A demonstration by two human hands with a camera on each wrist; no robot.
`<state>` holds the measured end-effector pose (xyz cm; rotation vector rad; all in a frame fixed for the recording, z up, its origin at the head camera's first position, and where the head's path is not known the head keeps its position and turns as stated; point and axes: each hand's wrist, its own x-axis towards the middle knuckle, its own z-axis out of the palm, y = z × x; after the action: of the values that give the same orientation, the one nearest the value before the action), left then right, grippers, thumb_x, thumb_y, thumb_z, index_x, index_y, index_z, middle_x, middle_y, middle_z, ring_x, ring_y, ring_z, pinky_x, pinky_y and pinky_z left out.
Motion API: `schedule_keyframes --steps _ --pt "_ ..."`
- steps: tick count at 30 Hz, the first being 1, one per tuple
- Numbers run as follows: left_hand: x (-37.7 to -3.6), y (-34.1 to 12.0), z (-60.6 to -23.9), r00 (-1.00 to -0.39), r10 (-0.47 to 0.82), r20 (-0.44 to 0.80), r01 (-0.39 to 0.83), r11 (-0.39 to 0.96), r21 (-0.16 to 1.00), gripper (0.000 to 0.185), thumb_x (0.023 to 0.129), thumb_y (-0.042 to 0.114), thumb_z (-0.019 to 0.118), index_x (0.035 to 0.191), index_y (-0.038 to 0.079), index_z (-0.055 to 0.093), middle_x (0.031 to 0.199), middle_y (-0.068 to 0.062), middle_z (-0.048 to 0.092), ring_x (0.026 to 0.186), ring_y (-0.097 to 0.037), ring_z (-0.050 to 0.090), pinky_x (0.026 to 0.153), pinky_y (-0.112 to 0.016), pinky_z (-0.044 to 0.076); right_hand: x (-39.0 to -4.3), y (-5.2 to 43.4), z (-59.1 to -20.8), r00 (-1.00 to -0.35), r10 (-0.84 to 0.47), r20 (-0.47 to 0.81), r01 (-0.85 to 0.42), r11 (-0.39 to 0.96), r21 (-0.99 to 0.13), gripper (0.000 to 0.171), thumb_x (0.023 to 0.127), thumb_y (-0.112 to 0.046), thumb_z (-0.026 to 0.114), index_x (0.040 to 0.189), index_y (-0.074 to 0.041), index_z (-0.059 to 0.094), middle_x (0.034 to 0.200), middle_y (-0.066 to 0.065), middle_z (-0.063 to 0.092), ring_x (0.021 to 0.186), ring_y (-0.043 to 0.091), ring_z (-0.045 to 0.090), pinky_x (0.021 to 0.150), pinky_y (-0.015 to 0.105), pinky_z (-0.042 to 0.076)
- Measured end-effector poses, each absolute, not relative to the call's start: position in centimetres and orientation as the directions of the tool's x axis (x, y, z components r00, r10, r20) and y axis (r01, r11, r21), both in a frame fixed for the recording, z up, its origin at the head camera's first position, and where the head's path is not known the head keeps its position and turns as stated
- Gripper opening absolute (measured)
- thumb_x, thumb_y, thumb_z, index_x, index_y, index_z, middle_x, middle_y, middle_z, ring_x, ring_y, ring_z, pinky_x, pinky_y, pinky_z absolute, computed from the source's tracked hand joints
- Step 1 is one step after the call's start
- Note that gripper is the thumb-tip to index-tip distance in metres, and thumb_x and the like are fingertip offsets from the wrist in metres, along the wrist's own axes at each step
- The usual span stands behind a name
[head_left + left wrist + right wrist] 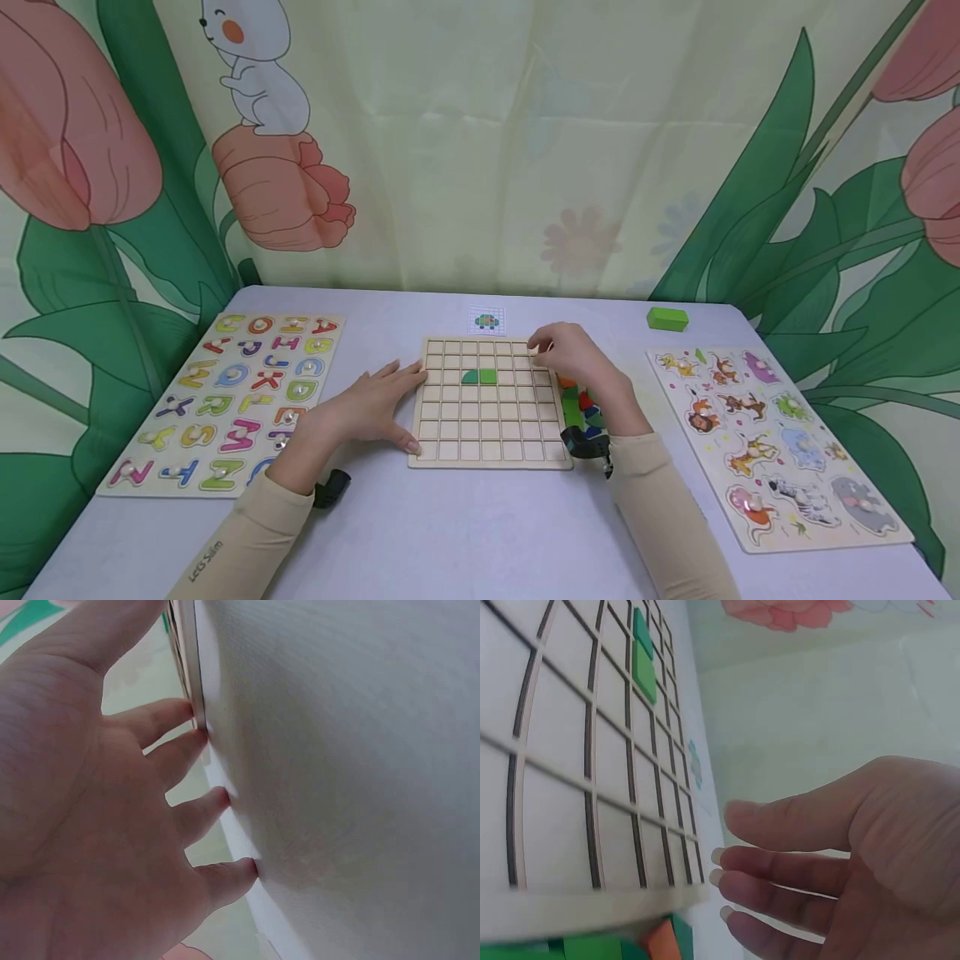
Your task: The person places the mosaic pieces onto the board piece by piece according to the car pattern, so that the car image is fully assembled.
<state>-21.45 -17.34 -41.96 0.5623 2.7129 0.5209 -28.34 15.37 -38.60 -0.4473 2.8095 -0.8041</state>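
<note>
A wooden grid board (491,433) lies on the table, with a light green square block (487,377) and a darker green quarter-round block (469,377) side by side in its upper cells. My left hand (363,408) is spread along the board's left side, fingertips and thumb at its edge. At the upper right corner of the board is my right hand (573,358), its fingers loosely bent. Nothing shows between the thumb and fingers (780,870) in the right wrist view. Beneath the right forearm, partly hidden, several coloured blocks (572,410) lie beside the board.
Behind the board lies a small pattern card (487,320). An alphabet puzzle board (172,467) is on the left, an animal puzzle board (712,467) on the right. A green block (667,318) sits near the back right edge. A printed curtain (480,167) hangs behind.
</note>
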Motion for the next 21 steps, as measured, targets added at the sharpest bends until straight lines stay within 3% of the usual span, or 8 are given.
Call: schedule_keyframes --steps 13,21 --pt "-21.4 -17.4 -42.0 -0.872 0.434 -0.226 0.316 0.853 0.415 0.116 0.061 0.057 0.088 0.156 0.016 0.034 0.167 -0.003 0.023 0.155 -0.038 0.014 0.117 -0.072 0.017 -28.9 17.9 -39.4 -0.971 -0.208 -0.117 -0.131 0.874 -0.467 0.025 0.09 -0.013 0.068 0.111 -0.001 0.072 0.106 0.019 0.068 0.086 0.027 0.059 0.075 0.039 0.054" --pt "-21.4 -17.3 -41.9 -0.873 0.434 -0.22 0.321 0.853 0.411 0.116 0.061 0.057 0.088 0.155 0.016 0.035 0.167 -0.002 0.023 0.155 -0.038 0.015 0.116 -0.072 0.017 -29.0 18.2 -39.8 -0.97 -0.194 -0.144 -0.11 0.885 -0.451 0.023 0.087 -0.008 0.067 0.109 -0.001 0.072 0.106 0.019 0.068 0.086 0.027 0.06 0.075 0.039 0.055"
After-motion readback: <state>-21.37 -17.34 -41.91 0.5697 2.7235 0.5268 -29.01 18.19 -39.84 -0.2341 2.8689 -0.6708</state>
